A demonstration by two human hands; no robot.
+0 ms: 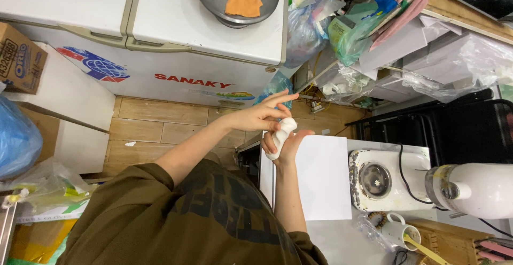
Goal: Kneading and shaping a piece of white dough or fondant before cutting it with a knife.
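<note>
While both hands pinch the white dough twist (281, 137) in midair | left hand (262, 116) fingertips clamped on top, right hand (286, 146) cupped beneath | risk: soft twist could stretch, tear, or drop to the wood floor (160, 123).

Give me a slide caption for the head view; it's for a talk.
Both hands, left hand and right hand, shape a white lump of dough above a white sheet.
</note>
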